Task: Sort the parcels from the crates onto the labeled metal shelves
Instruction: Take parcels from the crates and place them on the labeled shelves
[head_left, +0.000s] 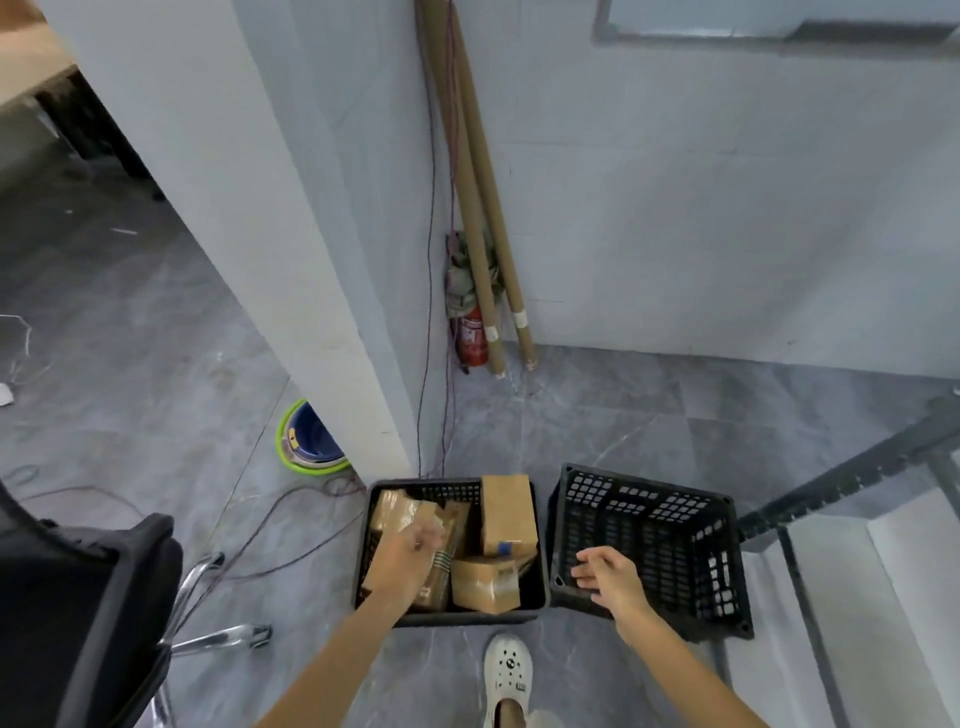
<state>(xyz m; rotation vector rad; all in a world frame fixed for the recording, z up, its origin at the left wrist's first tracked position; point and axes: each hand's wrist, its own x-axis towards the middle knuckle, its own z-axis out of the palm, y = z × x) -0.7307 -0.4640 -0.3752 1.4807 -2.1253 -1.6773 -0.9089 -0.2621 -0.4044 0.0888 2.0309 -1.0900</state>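
**Both hands over the crates, parcels not yet lifted**

Head view; person stands over two black plastic crates on grey floor tiles (597, 415), by a white wall corner.

Left crate (452, 618) sits square and holds the brown parcels; tall cardboard box (509, 514) stands upright at its far right with a scrap of blue tape low on its face; smaller taped box (485, 582) lies in the near right corner, touching the tall one; flat taped parcels (400, 512) are piled at the left side.

Left hand (413, 553) reaches into this crate above the flat parcels; fingers loosely curled, a bit blurred; cannot tell if it grips or only touches.

Right hand (610, 571) hovers at the near left corner of the right crate (675, 545); fingers relaxed and spread, holding nothing. That crate is skewed and tilted, lattice floor and walls showing.

Metal shelf frame (883, 462) runs along the right edge, just beside the right crate; pale shelf boards below it; labels not readable.

Elsewhere: red fire extinguisher (472, 338) in the corner with two cardboard tubes (483, 208) leaning over it; blue bucket (311, 441) with green rim behind the wall end; black office chair (78, 597) at left; loose cables (291, 509) on the floor; white clog (509, 670) at the bottom.
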